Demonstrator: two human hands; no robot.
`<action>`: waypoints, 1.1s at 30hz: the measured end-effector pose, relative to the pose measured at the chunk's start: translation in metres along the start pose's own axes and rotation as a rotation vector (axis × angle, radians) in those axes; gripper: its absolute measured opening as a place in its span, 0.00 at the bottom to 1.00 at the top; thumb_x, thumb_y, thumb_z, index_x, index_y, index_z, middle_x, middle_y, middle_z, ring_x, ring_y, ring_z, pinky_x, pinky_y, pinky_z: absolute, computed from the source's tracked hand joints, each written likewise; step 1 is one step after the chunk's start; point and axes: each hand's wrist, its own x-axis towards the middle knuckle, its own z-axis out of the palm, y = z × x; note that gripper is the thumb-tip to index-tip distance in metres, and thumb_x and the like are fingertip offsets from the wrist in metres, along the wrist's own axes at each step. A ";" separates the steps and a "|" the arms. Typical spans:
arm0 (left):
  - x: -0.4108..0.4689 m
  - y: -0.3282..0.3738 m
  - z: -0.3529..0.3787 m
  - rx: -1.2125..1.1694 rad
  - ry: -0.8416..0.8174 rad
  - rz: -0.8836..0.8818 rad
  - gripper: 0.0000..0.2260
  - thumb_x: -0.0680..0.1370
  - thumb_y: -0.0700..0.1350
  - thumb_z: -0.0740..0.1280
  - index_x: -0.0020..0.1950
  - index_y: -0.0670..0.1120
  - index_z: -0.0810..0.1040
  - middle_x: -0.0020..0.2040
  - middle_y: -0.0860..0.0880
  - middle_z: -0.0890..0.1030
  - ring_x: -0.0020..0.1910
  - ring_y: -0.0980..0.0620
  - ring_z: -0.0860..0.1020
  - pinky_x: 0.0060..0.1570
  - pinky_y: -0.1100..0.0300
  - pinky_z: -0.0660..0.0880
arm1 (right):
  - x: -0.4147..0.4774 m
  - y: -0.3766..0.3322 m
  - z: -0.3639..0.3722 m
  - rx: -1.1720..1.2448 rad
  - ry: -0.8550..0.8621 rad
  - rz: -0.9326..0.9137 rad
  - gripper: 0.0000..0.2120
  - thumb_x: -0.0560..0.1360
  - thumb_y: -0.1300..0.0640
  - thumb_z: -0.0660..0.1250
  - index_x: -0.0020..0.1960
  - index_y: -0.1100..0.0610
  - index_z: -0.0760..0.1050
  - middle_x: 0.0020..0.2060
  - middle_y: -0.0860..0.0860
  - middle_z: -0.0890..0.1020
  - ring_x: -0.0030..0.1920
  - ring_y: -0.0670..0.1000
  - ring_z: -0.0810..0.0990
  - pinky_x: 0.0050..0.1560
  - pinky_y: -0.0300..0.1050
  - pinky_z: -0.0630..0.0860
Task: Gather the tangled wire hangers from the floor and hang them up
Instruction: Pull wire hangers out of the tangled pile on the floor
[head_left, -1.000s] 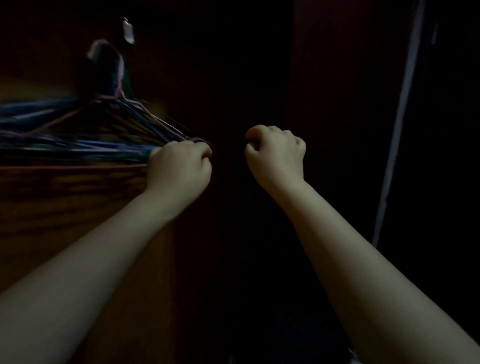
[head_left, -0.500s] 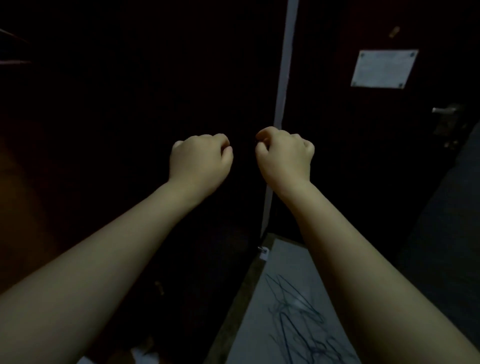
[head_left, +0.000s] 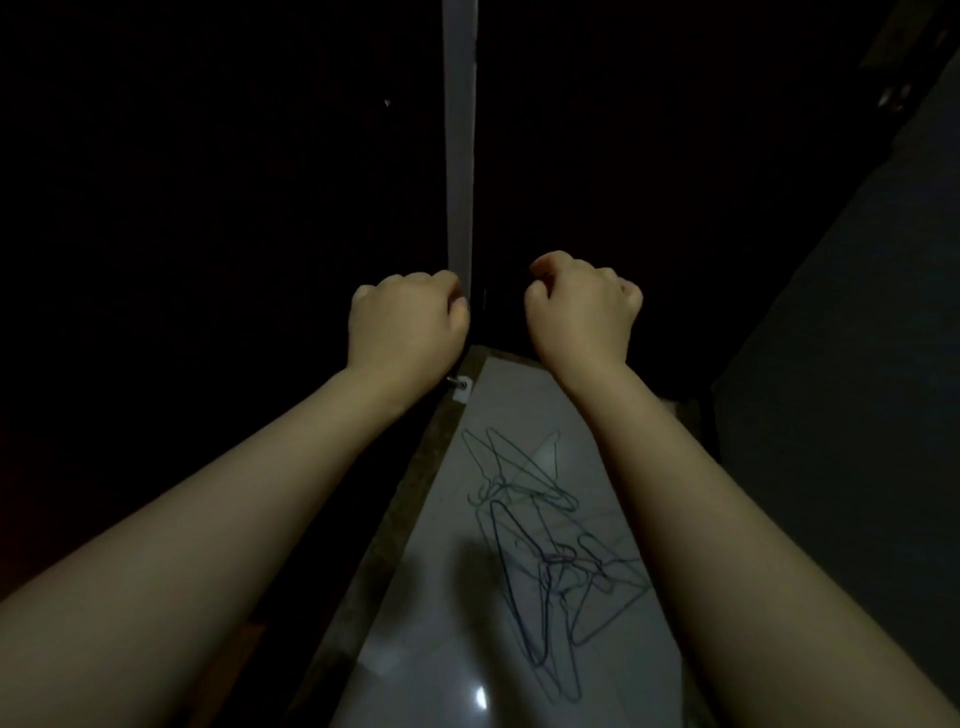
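Head view, dim light. Left hand (head_left: 408, 322) and right hand (head_left: 582, 306) are both raised in front at about the same height, backs up, apart from each other. The fingers of each curl into a fist — nothing visible inside either one. Wire hangers (head_left: 551, 562) lie in a tangle on the pale tiled floor (head_left: 441, 623), below the hands, between the two forearms and closer to the right one — greenish ones at the far end, dark blue ones nearer. Neither hand touches them. A pale vertical strip (head_left: 460, 156) runs up behind the left hand, between dark panels. A small white fitting (head_left: 461, 391) sits at the floor's far left edge, just below the left wrist.
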 end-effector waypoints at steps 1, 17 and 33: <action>-0.004 -0.001 0.022 0.000 -0.015 0.007 0.13 0.79 0.50 0.55 0.55 0.48 0.76 0.45 0.48 0.80 0.45 0.47 0.77 0.46 0.53 0.70 | -0.002 0.012 0.017 -0.004 -0.004 0.024 0.16 0.79 0.54 0.55 0.65 0.51 0.73 0.56 0.51 0.80 0.60 0.54 0.73 0.66 0.53 0.59; -0.164 -0.020 0.417 -0.137 -0.222 0.165 0.14 0.79 0.50 0.56 0.57 0.44 0.76 0.47 0.43 0.80 0.48 0.42 0.76 0.45 0.54 0.64 | -0.130 0.243 0.359 -0.052 -0.059 0.344 0.17 0.77 0.56 0.57 0.64 0.51 0.73 0.56 0.51 0.80 0.60 0.55 0.72 0.62 0.48 0.58; -0.284 -0.028 0.623 -0.195 -0.343 0.201 0.16 0.79 0.50 0.55 0.58 0.43 0.76 0.45 0.41 0.81 0.45 0.41 0.78 0.46 0.52 0.66 | -0.239 0.372 0.534 -0.121 -0.073 0.491 0.16 0.77 0.57 0.57 0.64 0.53 0.73 0.56 0.51 0.80 0.58 0.54 0.73 0.59 0.44 0.56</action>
